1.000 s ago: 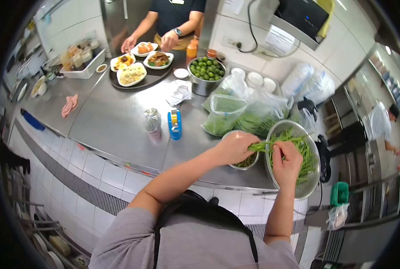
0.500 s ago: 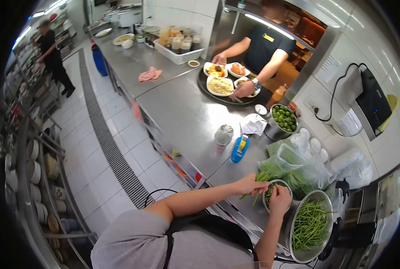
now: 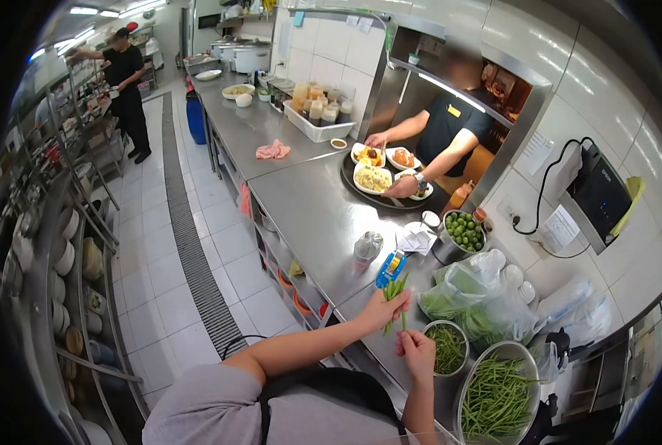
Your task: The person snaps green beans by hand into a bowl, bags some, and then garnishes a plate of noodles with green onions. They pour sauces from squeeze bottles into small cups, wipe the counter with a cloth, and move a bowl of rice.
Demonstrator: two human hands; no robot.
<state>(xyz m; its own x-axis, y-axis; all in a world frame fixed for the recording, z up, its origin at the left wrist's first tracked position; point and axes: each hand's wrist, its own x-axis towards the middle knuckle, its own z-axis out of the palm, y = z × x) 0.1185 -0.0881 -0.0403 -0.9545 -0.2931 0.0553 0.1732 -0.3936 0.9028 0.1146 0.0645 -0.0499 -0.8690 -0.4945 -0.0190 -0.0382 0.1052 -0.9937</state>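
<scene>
Left grip (image 3: pixel 387 308) on beans (image 3: pixel 397 285) (upright), farther from small bowl (image 3: pixel 466 354)

Counter (image 3: pixel 294 215): smooth sheet metal, glossy, with a bright glare. Large bowl (image 3: pixel 526 357) and small bowl (image 3: pixel 464 359): shiny metal. Green beans (image 3: pixel 494 393): smooth skins, soft sheen. Bags (image 3: pixel 498 285): thin clear plastic, crinkled, glossy. Tape dispenser (image 3: pixel 384 277): smooth blue plastic. Slips (image 3: pixel 417 239): white paper. Rag (image 3: pixel 272 150): pink cloth, matt, rumpled. Basket (image 3: pixel 320 133): white plastic. Barrel (image 3: pixel 196 120): blue plastic. Printer (image 3: pixel 605 194): dark plastic, mostly matt. Wall tiles (image 3: pixel 564 63): white, glossy. Drain cover (image 3: pixel 197 274): ribbed. Shirt (image 3: pixel 197 404): grey cloth, matt.
</scene>
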